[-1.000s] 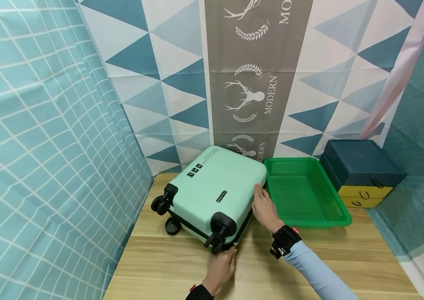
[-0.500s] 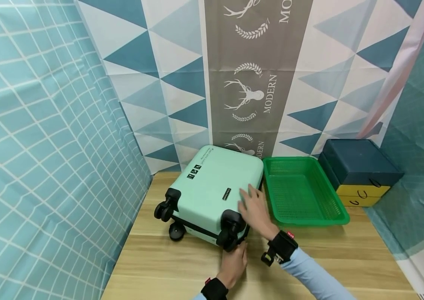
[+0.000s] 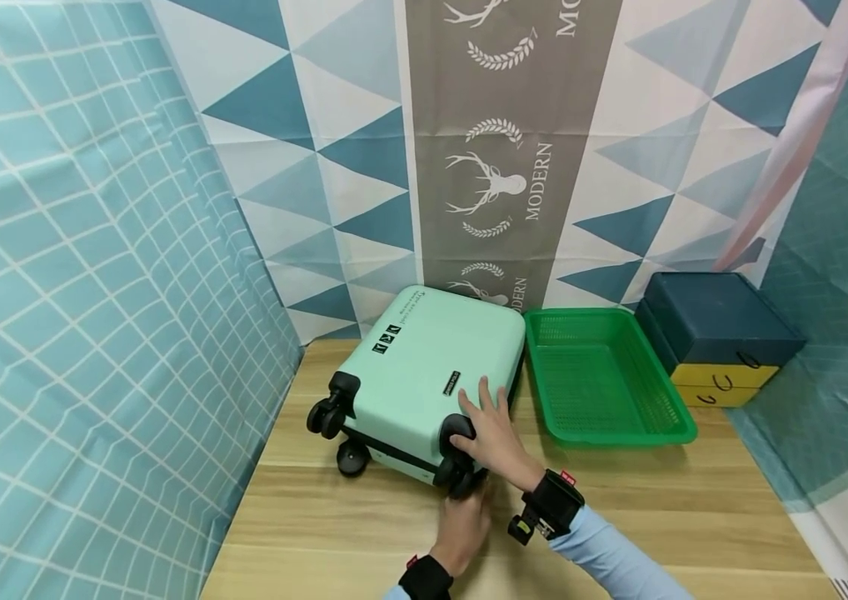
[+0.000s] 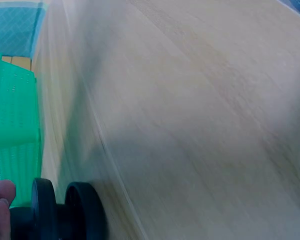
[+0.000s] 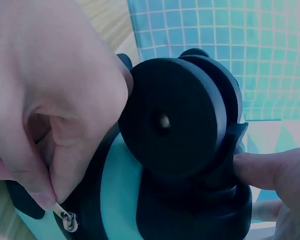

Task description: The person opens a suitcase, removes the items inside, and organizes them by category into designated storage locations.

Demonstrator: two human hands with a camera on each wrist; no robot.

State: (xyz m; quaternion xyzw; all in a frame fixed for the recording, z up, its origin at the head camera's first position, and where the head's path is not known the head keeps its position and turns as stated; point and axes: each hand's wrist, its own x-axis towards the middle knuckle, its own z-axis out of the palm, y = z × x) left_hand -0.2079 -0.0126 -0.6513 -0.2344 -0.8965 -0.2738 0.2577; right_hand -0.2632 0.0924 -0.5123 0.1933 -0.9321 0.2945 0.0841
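A mint-green suitcase (image 3: 424, 358) lies flat on the wooden table, its black caster wheels toward the person. At its near right corner, my left hand (image 3: 461, 529) reaches in low beneath a wheel. Seen from the right wrist, that hand's thumb and finger pinch a small metal zipper pull (image 5: 59, 210) on the black zipper band. My right hand (image 3: 497, 440) lies over the same corner, fingers spread over the shell. Its thumb (image 5: 262, 170) touches the mount of the black caster wheel (image 5: 172, 117) in the right wrist view. The left wrist view shows mostly table.
Right of the suitcase stands a green plastic basket (image 3: 611, 435) with perforated walls. Beyond it is a dark blue and yellow drawer box (image 3: 724, 333). Patterned cloth (image 3: 364, 125) hangs behind, and a blue checked cloth (image 3: 94, 250) borders the table's left side.
My right hand has shifted from the suitcase's right side onto its near corner by the wheel. My left hand has moved slightly right, and the suitcase has turned a little.
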